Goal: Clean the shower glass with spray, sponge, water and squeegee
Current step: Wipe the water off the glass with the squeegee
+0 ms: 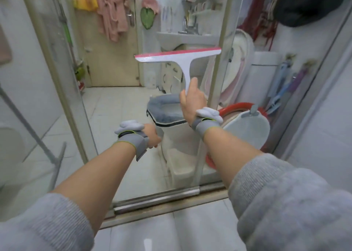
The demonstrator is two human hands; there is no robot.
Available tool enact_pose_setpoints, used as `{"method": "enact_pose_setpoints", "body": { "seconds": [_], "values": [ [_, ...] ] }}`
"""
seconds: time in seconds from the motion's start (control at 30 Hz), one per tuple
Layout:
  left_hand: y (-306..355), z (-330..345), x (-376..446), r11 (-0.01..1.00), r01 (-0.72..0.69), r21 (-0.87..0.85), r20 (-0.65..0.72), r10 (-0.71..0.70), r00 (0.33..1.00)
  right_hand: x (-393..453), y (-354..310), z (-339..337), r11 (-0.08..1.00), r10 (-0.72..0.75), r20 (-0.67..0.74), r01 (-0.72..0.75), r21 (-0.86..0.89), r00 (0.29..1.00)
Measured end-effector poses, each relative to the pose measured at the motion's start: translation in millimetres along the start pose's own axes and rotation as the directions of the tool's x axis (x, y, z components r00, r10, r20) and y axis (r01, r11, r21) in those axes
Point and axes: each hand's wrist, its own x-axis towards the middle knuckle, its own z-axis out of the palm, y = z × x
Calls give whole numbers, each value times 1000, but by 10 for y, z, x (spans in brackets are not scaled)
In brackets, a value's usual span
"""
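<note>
While the right hand (192,100) grips the squeegee (179,58) handle, blade up at 12 o'clock against the shower glass (118,117), the left hand (152,136) rests loosely on the pane at 9 o'clock; wiping seems underway, calling for a steady downward pull

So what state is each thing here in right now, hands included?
squeegee: held up at the shower glass, pink blade on top, slightly tilted
right hand: grips the squeegee handle
left hand: low by the glass; whether it holds anything cannot be told
shower glass: upright in its floor track
toilet: beyond the glass, lid up, grey padded seat down
wooden door: closed
</note>
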Motion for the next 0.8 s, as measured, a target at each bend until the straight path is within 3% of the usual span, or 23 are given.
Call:
{"method": "enact_pose_setpoints", "body": {
  "seconds": [0.13, 0.4, 0.8],
  "values": [
    [119, -311, 27, 999, -14, 39, -48, 16, 999, 350, -234, -216, 999, 2, -87, 2, 41, 996],
    [96, -385, 135, 1000, 2, -5, -98, -3, 995, 627, -338, -318, 998, 31, -77, -27, 55, 997],
    [-240, 570, 415, 997, 74, 23, 50, -75, 996, -350, 678, 801, 977, 188, 139, -200, 76, 972]
  ]
}}
